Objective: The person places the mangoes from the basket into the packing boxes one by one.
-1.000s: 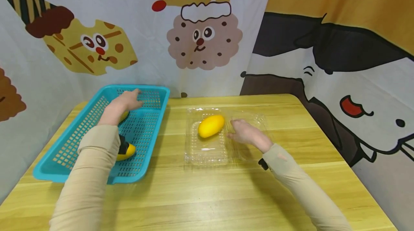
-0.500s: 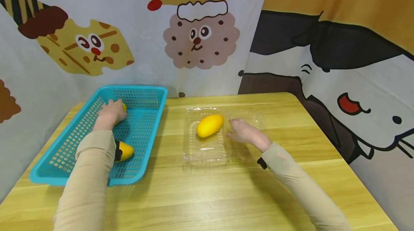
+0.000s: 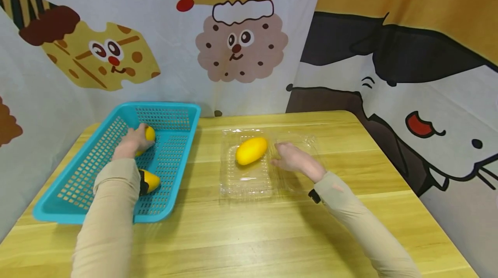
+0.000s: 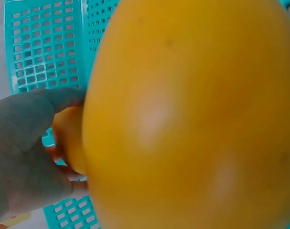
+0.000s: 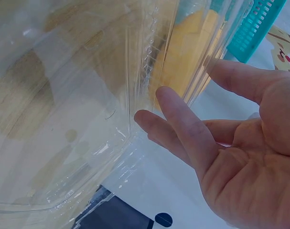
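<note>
In the far left part of the blue basket [image 3: 171, 215], my left hand [image 3: 132, 142] grips a yellow mango [image 3: 149, 134]. The left wrist view has its thumb and fingers [image 4: 25, 114] curled about that fruit, partly hidden behind a second mango [image 4: 192, 114]. This second mango [image 3: 151, 181] lies nearer in the basket, partly covered by the left wrist and its black strap. On the table, a clear plastic clamshell box [image 3: 247, 187] lies with its lid spread out, a mango [image 3: 251, 151] in its base. My right hand [image 3: 295, 161] touches the box around its hinge, fingers mostly extended.
The wooden table [image 3: 241, 243] carries the basket at left and the box at its middle. A printed cloth [image 3: 175, 92] hangs right behind the table's back edge and down the right side. The basket's raised rim surrounds the left hand.
My left hand has come down and back from the basket's far end and has taken hold of the far mango. The right hand stays at the box.
</note>
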`<state>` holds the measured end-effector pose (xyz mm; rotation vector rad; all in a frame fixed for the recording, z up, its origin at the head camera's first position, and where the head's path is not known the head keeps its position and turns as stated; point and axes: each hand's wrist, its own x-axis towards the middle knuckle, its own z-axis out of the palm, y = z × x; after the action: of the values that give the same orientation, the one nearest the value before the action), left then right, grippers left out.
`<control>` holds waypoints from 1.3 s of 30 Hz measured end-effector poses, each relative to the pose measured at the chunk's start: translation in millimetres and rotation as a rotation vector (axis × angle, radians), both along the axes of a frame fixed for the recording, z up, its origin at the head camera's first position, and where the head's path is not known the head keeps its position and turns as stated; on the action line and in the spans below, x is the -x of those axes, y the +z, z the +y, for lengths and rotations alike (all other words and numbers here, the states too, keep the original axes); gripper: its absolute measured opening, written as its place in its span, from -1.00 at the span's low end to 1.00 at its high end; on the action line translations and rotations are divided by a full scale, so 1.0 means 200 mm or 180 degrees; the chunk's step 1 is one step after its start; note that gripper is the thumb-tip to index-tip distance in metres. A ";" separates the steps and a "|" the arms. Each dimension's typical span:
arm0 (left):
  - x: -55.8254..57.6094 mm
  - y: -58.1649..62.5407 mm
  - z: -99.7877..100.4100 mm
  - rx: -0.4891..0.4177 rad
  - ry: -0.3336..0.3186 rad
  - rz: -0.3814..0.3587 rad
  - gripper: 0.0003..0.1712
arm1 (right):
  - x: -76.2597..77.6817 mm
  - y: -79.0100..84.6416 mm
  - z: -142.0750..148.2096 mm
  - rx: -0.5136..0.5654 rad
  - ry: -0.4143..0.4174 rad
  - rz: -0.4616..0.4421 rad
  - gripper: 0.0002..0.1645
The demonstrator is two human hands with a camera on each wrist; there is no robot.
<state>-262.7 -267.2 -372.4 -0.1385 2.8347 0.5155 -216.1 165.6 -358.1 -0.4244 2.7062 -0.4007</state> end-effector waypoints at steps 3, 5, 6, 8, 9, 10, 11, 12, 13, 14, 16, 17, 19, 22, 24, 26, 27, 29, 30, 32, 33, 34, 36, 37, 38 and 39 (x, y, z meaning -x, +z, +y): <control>-0.01 0.01 0.01 -0.0080 -0.0035 -0.0140 -0.20 | 0.00 0.00 0.00 0.0000 -0.0015 -0.0014 -0.18; -0.01 0.01 0.01 -0.0098 -0.0040 -0.0229 -0.16 | 0.00 0.00 0.00 0.0002 -0.0023 -0.0027 -0.18; -0.01 0.02 0.02 -0.0095 -0.0048 -0.0265 -0.13 | 0.00 0.00 -0.01 0.0005 -0.0029 -0.0035 -0.18; -0.01 0.02 0.02 -0.0100 -0.0072 -0.0337 -0.10 | 0.00 0.01 -0.01 0.0002 -0.0032 -0.0048 -0.18; -0.01 0.02 0.02 -0.0100 -0.0086 -0.0379 -0.08 | 0.00 0.01 -0.01 0.0004 -0.0031 -0.0055 -0.18; -0.01 0.02 0.03 -0.0101 -0.0090 -0.0426 -0.06 | 0.00 0.01 -0.01 0.0003 -0.0028 -0.0056 -0.18; -0.01 0.02 0.03 -0.0103 -0.0106 -0.0481 -0.05 | 0.00 0.01 -0.01 0.0002 -0.0028 -0.0058 -0.18; -0.01 0.02 0.03 -0.0120 -0.0119 -0.0538 -0.03 | 0.00 0.00 -0.01 0.0000 -0.0020 -0.0053 -0.19; 0.00 0.02 0.04 -0.0131 -0.0131 -0.0590 -0.02 | -0.01 0.00 -0.01 0.0001 -0.0016 -0.0052 -0.19; 0.00 0.02 0.04 -0.0132 -0.0155 -0.0641 -0.01 | -0.01 0.00 -0.01 0.0004 -0.0017 -0.0051 -0.18; 0.00 0.03 0.04 -0.0129 -0.0211 -0.0724 0.01 | -0.01 0.00 -0.01 0.0001 -0.0009 -0.0037 -0.18; 0.01 0.03 0.05 -0.0122 -0.0243 -0.0751 0.01 | -0.01 0.00 -0.01 0.0000 -0.0009 -0.0035 -0.18; 0.01 0.03 0.05 -0.0105 -0.0302 -0.0784 0.02 | -0.01 0.01 -0.01 -0.0010 0.0007 -0.0019 -0.18; 0.01 0.04 0.06 -0.0084 -0.0362 -0.0825 0.02 | -0.01 0.01 0.00 -0.0009 0.0001 -0.0019 -0.18; 0.01 0.04 0.07 -0.0074 -0.0403 -0.0821 0.02 | -0.01 0.01 -0.01 -0.0015 0.0009 -0.0011 -0.19; 0.00 0.05 0.08 -0.0055 -0.0428 -0.0802 0.01 | -0.01 0.01 0.00 -0.0012 0.0002 -0.0018 -0.19; 0.00 0.05 0.08 -0.0053 -0.0440 -0.0786 0.00 | -0.01 0.01 -0.01 -0.0017 -0.0005 -0.0020 -0.19; 0.00 0.06 0.09 -0.0033 -0.0467 -0.0728 -0.01 | -0.01 0.01 -0.01 -0.0018 -0.0001 -0.0020 -0.19; 0.00 0.07 0.09 -0.0020 -0.0483 -0.0699 -0.01 | -0.01 0.01 -0.01 -0.0023 0.0006 -0.0018 -0.19; 0.01 0.08 0.10 -0.0008 -0.0513 -0.0628 -0.02 | -0.01 0.01 -0.01 -0.0020 -0.0017 -0.0037 -0.19; 0.01 0.09 0.10 0.0005 -0.0531 -0.0587 -0.03 | -0.01 0.01 -0.01 -0.0018 -0.0030 -0.0048 -0.18; 0.01 0.10 0.11 0.0017 -0.0551 -0.0543 -0.04 | 0.00 0.01 -0.01 -0.0025 -0.0018 -0.0043 -0.18; 0.01 0.12 0.12 0.0028 -0.0595 -0.0461 -0.05 | 0.00 0.01 -0.01 -0.0040 -0.0015 -0.0047 -0.18; 0.01 0.12 0.12 0.0033 -0.0608 -0.0420 -0.06 | 0.00 0.01 -0.01 -0.0048 -0.0012 -0.0045 -0.19; 0.01 0.13 0.13 0.0035 -0.0624 -0.0382 -0.06 | 0.00 0.01 -0.01 -0.0058 -0.0007 -0.0041 -0.19; 0.01 0.14 0.14 0.0037 -0.0639 -0.0339 -0.06 | 0.00 0.01 -0.01 -0.0063 -0.0006 -0.0045 -0.19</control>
<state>-265.2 -239.6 -344.4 0.1121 2.7089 0.4341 -215.4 164.4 -355.4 -0.4119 2.6949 -0.3759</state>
